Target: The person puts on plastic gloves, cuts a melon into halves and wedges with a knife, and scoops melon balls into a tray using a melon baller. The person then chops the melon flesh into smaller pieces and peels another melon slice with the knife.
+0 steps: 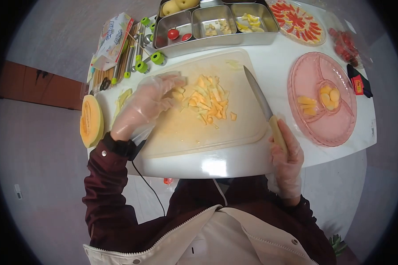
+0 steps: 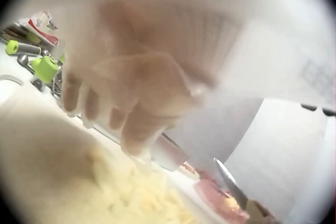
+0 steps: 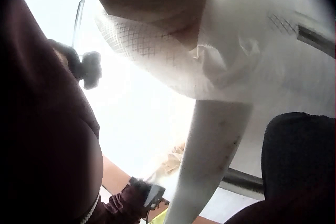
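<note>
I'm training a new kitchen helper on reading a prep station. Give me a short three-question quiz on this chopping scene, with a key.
1. True or false: the knife blade lies over the right edge of the cutting board.
2. Which hand is on the chopped melon pieces? A) left hand B) right hand C) neither
3. Fill in: the melon half lies to the ____ of the board, seen from the head camera.

Key
1. True; the right hand grips the handle at the table edge.
2. A; its gloved fingers rest against the pile's left side.
3. Left, beyond the board's edge.
</note>
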Demonstrator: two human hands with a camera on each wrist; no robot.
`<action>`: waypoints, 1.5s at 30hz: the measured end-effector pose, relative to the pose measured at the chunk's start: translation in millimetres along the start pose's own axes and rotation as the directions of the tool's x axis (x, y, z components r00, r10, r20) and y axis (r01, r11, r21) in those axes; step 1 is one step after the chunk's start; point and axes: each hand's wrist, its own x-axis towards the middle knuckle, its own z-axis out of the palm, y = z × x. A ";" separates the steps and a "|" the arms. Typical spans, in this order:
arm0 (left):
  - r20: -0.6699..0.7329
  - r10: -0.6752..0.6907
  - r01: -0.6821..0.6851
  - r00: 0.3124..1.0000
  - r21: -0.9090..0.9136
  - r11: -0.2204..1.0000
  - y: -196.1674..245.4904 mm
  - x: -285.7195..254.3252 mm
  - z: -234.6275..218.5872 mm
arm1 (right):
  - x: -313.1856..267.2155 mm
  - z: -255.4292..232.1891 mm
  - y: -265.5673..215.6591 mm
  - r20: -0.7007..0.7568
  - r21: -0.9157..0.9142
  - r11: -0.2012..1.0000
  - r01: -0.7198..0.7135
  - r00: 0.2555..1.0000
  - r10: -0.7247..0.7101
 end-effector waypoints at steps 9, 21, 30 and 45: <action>-0.080 0.133 -0.108 0.988 0.258 0.960 -12.2 -5.6 13.8 | -2.5 9.9 -11.7 -0.051 -0.048 0.999 -0.024 0.998 0.022; -0.335 -0.057 0.098 0.940 0.105 0.990 15.4 -59.9 9.4 | -2.7 18.7 -23.5 -0.039 -0.053 0.998 -0.021 0.999 0.019; -0.424 -0.152 0.215 0.893 0.104 0.971 31.1 -99.1 74.6 | -9.1 20.0 -34.1 -0.049 -0.218 0.971 -0.103 0.994 0.094; -0.554 -0.087 0.211 0.828 0.164 0.964 27.8 -122.8 88.4 | -9.7 62.9 -44.9 0.481 -0.463 0.868 0.180 0.874 0.075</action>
